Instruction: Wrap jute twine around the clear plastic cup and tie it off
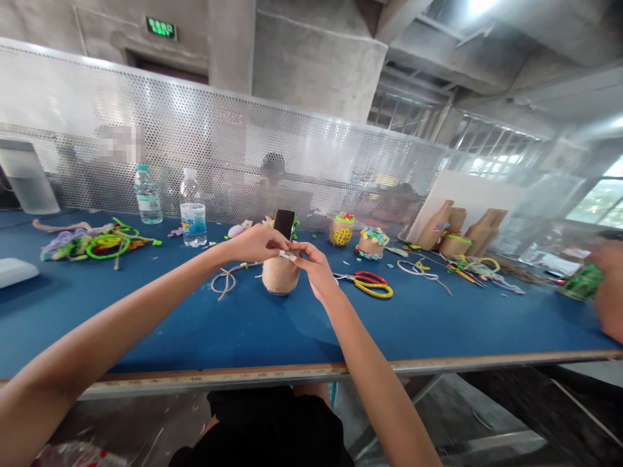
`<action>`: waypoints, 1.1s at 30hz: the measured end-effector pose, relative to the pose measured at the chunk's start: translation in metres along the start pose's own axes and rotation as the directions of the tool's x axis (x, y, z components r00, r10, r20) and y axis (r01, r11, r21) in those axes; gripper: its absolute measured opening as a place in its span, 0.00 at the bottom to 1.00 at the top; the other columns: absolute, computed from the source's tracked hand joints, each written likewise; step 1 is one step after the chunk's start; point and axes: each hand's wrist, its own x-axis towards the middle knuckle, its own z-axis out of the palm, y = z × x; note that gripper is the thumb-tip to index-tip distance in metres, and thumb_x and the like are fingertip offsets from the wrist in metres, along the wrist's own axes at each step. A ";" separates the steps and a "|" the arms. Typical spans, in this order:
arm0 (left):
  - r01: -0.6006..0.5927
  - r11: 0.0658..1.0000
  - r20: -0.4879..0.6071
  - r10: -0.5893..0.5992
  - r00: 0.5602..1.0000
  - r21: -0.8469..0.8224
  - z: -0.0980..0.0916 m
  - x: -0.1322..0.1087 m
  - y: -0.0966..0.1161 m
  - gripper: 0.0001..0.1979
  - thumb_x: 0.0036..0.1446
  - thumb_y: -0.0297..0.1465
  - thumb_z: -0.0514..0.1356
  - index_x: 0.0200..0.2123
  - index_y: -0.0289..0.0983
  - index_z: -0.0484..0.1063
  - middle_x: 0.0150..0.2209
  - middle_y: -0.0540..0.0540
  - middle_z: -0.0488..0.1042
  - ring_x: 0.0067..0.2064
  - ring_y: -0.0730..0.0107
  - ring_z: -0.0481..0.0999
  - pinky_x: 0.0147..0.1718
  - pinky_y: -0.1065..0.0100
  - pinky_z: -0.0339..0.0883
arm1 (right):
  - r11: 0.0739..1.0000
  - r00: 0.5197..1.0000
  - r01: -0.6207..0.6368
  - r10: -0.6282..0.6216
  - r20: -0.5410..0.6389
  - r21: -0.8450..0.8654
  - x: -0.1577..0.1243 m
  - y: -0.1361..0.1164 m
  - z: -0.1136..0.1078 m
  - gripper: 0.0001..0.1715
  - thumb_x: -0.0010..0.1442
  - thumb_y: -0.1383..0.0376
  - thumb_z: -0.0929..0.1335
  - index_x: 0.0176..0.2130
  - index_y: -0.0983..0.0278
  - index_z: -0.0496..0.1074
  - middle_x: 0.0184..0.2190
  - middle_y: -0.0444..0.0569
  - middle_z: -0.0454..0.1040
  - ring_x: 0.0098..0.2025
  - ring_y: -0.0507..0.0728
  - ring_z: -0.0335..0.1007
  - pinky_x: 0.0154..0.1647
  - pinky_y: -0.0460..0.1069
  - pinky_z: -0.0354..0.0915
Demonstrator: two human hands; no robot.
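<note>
A jar wrapped in tan twine [280, 279] stands upright on the blue table, just beneath both hands. At its rim, a small whitish piece [287, 255] shows between my fingertips; its kind is too small to make out. My left hand [257, 244] is closed in a pinch over the jar's top from the left. From the right, my right hand [314, 267] pinches at the same piece with thumb and fingers. The fingers hide most of the jar's mouth. Directly behind them, a dark-screened phone [284, 224] leans upright.
Scissors with red and yellow handles [372, 284] lie right of the jar, a loose twine piece [224, 283] left. Farther back stand two decorated jars [342, 229], water bottles [193, 214] and twine-wrapped bottles [438, 224]. Another person's hand [610, 285] is at the far right.
</note>
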 end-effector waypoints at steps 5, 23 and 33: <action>0.015 1.000 -0.006 -0.015 1.000 -0.003 -0.001 -0.001 0.003 0.12 0.54 0.27 0.56 0.36 0.39 0.80 0.41 0.48 0.80 0.37 0.68 0.78 0.34 0.72 0.63 | 1.000 1.000 -0.013 0.013 -0.025 -0.006 0.000 -0.001 0.004 0.13 0.42 0.63 0.74 0.32 0.58 0.74 0.37 0.43 0.76 0.42 0.57 0.68 0.49 0.53 0.62; 0.035 0.999 -0.011 -0.035 0.999 -0.016 0.004 0.000 -0.003 0.14 0.51 0.24 0.57 0.39 0.38 0.80 0.39 0.47 0.80 0.34 0.70 0.77 0.31 0.72 0.63 | 0.991 0.997 -0.078 0.078 0.010 0.108 0.001 -0.001 0.002 0.18 0.39 0.69 0.71 0.34 0.58 0.76 0.38 0.42 0.75 0.47 0.58 0.67 0.54 0.53 0.58; 0.039 0.999 -0.033 -0.040 0.999 -0.017 0.004 -0.001 -0.001 0.13 0.51 0.25 0.58 0.39 0.36 0.80 0.37 0.46 0.80 0.33 0.70 0.76 0.31 0.73 0.63 | 0.992 0.998 -0.056 0.058 -0.013 0.116 0.002 -0.002 0.007 0.17 0.37 0.68 0.73 0.32 0.58 0.75 0.35 0.41 0.75 0.43 0.57 0.67 0.51 0.52 0.60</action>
